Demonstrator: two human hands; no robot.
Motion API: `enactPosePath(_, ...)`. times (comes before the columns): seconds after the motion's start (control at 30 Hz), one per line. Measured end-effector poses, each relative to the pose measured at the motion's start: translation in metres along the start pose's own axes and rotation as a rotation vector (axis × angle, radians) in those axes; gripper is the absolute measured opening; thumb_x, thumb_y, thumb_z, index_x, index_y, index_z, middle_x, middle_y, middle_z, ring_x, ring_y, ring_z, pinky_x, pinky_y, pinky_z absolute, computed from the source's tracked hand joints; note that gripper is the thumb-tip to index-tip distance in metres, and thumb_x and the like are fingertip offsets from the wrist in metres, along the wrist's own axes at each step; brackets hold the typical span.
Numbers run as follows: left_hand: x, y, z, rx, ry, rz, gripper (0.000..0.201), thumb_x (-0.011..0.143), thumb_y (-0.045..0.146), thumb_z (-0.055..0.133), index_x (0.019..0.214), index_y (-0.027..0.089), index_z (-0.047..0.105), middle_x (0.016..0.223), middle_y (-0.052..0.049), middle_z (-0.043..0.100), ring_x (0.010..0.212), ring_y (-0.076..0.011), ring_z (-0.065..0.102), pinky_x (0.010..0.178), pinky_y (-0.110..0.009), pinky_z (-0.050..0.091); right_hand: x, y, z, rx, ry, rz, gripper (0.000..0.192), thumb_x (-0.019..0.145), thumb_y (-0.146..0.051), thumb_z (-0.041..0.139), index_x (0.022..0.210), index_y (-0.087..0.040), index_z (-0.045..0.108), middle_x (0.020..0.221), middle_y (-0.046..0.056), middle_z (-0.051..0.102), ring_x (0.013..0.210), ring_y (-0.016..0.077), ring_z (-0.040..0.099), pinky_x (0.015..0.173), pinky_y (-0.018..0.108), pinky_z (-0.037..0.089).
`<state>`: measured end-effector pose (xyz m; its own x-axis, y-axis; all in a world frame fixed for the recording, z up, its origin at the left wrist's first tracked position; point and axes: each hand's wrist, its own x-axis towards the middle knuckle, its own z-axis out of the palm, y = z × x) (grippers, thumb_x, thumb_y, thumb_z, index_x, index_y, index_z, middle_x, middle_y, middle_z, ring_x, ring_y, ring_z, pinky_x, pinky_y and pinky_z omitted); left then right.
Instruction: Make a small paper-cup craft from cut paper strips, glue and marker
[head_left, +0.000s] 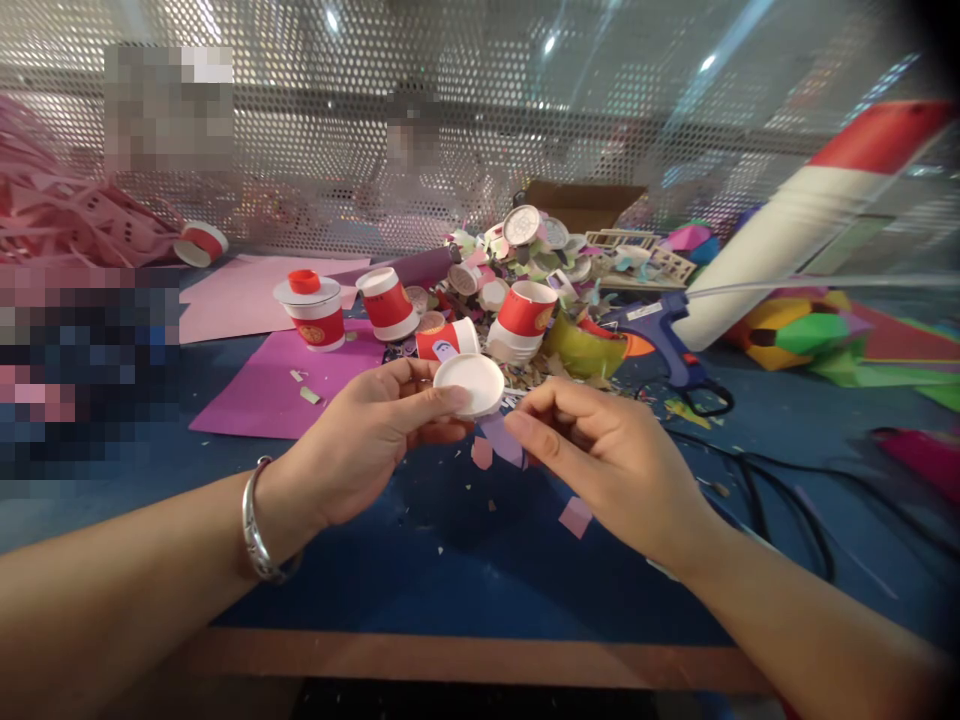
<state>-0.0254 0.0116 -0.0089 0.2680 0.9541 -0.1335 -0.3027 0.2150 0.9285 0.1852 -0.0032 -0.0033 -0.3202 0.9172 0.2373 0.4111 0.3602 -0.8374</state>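
Note:
My left hand (382, 425) grips a shallow white paper disc with a raised rim (471, 384), thumb on its face. It looks like the cut-off bottom of a paper cup. Close by on the right, my right hand (600, 460) is closed in a pinch, with a piece of light purple paper (501, 440) at its fingertips, just below the disc. Behind my hands a red and white paper cup (448, 342) lies on its side. Another red and white cup (525, 320) stands to its right.
A blue glue gun (652, 330) and black cables (757, 470) are at the right. Scraps and cup bottoms form a pile (525, 245) at the back. Purple paper sheet (285, 385), a cup with a red-topped lid (315, 315) and a tilted white tube (795, 220) surround the work area.

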Motion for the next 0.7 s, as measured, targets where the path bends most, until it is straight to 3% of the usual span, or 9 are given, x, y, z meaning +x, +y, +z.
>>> enactPosePath(0.17, -0.0023, 0.0020, 0.0023, 0.009, -0.016, -0.012, 0.024, 0.083, 0.024, 0.082, 0.102, 0.012, 0.071, 0.108, -0.009, 0.076, 0.084, -0.0143, 0.071, 0.076, -0.025, 0.056, -0.0016, 0.0018, 0.0021, -0.046, 0.107, -0.061, 0.017, 0.095, -0.038, 0.068, 0.091, -0.022, 0.064, 0.072, -0.003, 0.062, 0.060, 0.0104, 0.055, 0.052, 0.023, 0.042)
enactPosePath(0.47, -0.0036, 0.0002, 0.0020, 0.045, -0.040, -0.029, 0.024, 0.083, 0.027, 0.083, 0.100, 0.013, 0.074, 0.105, -0.008, 0.077, 0.085, -0.0153, 0.071, 0.076, -0.024, 0.056, -0.0019, 0.0031, 0.0031, -0.070, 0.109, -0.095, 0.014, 0.095, -0.036, 0.069, 0.095, -0.023, 0.065, 0.078, -0.001, 0.066, 0.065, 0.0124, 0.059, 0.054, 0.025, 0.046)
enactPosePath(0.7, -0.0049, -0.0008, 0.0052, 0.060, -0.056, -0.032, 0.025, 0.080, 0.027, 0.086, 0.093, 0.014, 0.070, 0.086, -0.004, 0.074, 0.076, -0.0149, 0.071, 0.070, -0.025, 0.055, -0.0018, 0.0040, 0.0065, -0.196, 0.057, -0.265, 0.006, 0.095, -0.028, 0.069, 0.093, -0.023, 0.066, 0.079, -0.001, 0.061, 0.063, 0.0118, 0.055, 0.061, 0.028, 0.046)
